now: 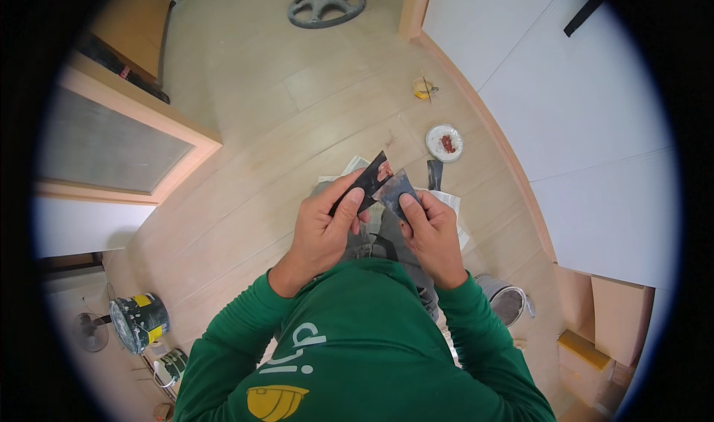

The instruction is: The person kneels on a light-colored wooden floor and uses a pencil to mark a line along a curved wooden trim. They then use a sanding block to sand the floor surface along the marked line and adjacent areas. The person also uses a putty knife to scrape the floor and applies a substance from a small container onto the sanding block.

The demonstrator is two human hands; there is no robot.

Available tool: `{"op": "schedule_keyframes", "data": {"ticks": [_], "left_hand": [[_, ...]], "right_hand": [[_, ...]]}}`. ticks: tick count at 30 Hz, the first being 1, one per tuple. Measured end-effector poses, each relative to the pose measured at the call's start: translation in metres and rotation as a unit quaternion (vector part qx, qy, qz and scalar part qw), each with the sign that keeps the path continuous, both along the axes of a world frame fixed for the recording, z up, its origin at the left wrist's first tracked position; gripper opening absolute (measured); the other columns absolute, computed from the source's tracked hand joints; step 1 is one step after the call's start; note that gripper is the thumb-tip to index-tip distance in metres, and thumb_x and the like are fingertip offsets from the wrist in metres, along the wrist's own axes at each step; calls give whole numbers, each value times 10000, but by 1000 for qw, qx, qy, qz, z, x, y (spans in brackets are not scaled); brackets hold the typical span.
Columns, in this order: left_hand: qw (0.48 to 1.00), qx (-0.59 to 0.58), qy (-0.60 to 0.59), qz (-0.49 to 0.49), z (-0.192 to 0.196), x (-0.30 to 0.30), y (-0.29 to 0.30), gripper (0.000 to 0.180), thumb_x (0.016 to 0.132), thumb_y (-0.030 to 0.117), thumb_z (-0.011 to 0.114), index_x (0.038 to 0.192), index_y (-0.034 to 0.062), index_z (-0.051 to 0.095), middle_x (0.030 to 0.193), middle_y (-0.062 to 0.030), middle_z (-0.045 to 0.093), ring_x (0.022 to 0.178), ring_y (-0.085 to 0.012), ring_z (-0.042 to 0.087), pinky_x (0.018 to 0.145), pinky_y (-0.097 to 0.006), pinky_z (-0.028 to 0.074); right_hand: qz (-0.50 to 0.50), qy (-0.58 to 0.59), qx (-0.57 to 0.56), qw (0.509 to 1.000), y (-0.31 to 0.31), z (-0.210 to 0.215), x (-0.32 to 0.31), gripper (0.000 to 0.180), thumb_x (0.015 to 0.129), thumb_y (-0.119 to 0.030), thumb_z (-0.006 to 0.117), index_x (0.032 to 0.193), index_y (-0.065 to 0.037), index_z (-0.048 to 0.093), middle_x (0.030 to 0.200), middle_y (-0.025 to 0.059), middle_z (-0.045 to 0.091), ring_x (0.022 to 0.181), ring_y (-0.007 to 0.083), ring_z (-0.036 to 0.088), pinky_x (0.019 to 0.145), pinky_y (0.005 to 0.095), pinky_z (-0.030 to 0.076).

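My left hand grips a black flat putty spreader between thumb and fingers, its blade pointing up and away from me. Pinkish-red putty is smeared near the blade's tip. In my right hand is a dark grey putty spreader, its edge close against the black one at the putty; whether they touch is hard to tell. Beyond my right hand a third dark spreader lies near the newspaper sheets. A round white lid with reddish-brown paste on it sits farther off.
A small yellow item lies beyond the lid. White cabinet panels line the right side. One bucket stands by my right elbow, another dark bucket at left. A wooden-framed door juts in; a wheel-shaped stand base is ahead.
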State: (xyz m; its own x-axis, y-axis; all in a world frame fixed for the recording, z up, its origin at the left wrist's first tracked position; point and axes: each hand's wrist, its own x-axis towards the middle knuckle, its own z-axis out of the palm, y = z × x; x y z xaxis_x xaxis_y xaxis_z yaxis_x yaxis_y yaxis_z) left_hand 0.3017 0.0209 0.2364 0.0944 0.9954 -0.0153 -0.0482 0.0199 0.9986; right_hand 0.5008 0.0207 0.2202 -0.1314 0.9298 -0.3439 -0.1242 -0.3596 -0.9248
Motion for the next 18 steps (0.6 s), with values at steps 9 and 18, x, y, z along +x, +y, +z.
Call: {"op": "schedule_keyframes", "data": {"ticks": [9,18], "left_hand": [[987,29,144,-70,13,-5,-22,337,1075,131,587,1389,34,660,885,-24,708,694,-108,630,637,-235,510],[924,-270,-272,-12,4,-24,-24,323,1049,183,550,1261,-42,645,922,-106,719,644,-177,654,507,-269,513]], "right_hand": [[6,21,75,997,-10,-4,9,240,1088,-292,621,1023,-68,680,741,-60,563,626,0,449,530,182,329],[56,-260,488,831,-14,2,21,474,936,-31,683,1401,-128,681,1000,119,649,827,248,654,743,344,532]]}}
